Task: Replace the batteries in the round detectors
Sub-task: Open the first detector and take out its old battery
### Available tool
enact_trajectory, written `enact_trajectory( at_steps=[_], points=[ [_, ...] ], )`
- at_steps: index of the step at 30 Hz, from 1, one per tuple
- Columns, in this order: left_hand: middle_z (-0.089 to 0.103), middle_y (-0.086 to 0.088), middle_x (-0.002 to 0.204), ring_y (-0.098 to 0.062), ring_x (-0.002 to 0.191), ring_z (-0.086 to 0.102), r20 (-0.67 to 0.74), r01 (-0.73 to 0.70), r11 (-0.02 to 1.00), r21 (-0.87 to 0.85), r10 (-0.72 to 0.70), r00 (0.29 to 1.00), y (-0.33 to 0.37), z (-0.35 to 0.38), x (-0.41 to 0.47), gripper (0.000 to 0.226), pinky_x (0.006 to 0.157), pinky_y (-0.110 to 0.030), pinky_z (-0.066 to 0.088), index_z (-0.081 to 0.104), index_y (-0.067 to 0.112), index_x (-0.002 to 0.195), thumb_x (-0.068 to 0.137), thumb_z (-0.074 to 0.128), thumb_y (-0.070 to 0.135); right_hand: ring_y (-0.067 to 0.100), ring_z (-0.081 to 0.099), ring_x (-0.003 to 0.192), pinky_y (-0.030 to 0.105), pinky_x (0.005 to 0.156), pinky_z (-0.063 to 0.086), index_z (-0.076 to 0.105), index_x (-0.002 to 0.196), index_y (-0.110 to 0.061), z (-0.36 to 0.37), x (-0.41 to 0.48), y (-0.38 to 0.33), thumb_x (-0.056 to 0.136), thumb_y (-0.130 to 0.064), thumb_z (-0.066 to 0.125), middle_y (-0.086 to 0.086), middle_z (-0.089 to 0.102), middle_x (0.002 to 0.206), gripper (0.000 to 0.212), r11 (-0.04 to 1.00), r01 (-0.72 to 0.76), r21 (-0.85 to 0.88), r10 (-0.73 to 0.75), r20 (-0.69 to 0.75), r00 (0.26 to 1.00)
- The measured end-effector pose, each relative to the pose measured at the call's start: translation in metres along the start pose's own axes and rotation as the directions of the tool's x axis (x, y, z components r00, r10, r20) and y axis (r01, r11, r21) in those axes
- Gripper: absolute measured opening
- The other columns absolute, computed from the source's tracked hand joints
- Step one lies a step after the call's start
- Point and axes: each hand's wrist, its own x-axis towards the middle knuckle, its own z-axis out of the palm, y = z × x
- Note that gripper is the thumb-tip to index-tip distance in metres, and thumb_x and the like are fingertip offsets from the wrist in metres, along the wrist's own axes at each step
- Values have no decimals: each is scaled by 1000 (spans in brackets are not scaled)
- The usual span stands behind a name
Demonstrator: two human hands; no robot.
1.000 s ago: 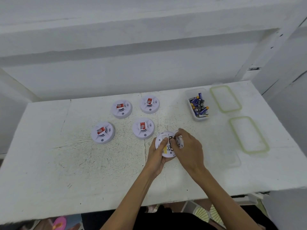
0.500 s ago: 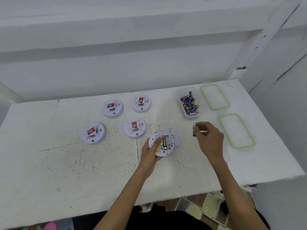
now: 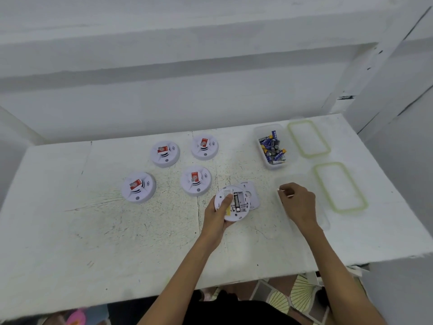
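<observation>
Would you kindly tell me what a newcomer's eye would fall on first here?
The left hand grips an opened detector at the centre, while the right hand pinches what looks like a small battery beside it. Four detectors with red labels lie to the left, and a clear tub of batteries stands at the far right.

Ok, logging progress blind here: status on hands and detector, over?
Left hand grips the opened detector, battery bay up. Right hand pinches a small battery, off to the side. Loose cover beside the detector, nothing blocking.
</observation>
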Motion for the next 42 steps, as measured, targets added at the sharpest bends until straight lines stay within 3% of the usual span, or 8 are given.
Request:
enact_trajectory(
  at_steps=[11,18,23,26,29,35,42],
  points=[
    [75,-8,123,-27,115,72,-27,13,1000,-28,-14,1000,-4,0,3,37,86,-41,63,64,17,135,99,67,26,12,62,77,17,82,44,75,109,-8,4,7,-6,92,-10,67,8,76,99,19,999,53,5,-53,3,999],
    [75,-8,124,-27,116,71,-9,11,1000,-14,-11,1000,-3,-1,3,37,93,-47,61,64,17,135,100,67,26,21,66,82,26,76,48,75,105,-9,4,-1,-10,94,-8,61,7,74,100,17,995,95,-13,-96,-86,992],
    [75,-8,123,-27,115,72,-9,10,1000,-21,-10,1000,-4,-2,4,35,89,-44,62,65,18,133,99,67,25,19,57,91,27,70,46,71,103,-16,1,-24,-37,92,-7,61,-2,68,104,18,965,261,-21,-260,-197,945],
    [75,-8,123,-27,114,72,-9,8,1000,-17,-8,1000,-4,-1,4,34,91,-47,61,65,18,132,99,67,26,12,58,92,22,70,50,71,103,-19,7,-40,-52,92,-13,64,-8,64,105,15,911,405,77,-400,-67,914],
    [75,-12,122,-30,113,73,-13,4,1000,-27,-4,1000,-5,0,4,34,93,-49,60,65,16,132,99,67,24,13,57,103,20,83,48,70,109,-16,19,-54,-58,92,-19,67,-2,60,113,18,871,488,56,-491,91,867],
    [76,-11,121,-28,114,73,-2,4,1000,-8,-4,1000,-3,1,2,30,92,-48,60,67,16,130,101,65,23,21,51,121,22,83,49,64,121,-15,29,-60,-58,89,-19,70,2,50,134,33,860,511,-10,-496,228,838],
    [76,-12,119,-29,110,74,12,25,999,35,-26,1000,0,-2,4,33,81,-40,64,65,15,133,101,65,24,22,38,141,33,104,47,62,117,-11,23,-50,-58,90,-19,67,7,39,156,29,803,595,-21,-550,356,755]
  ],
)
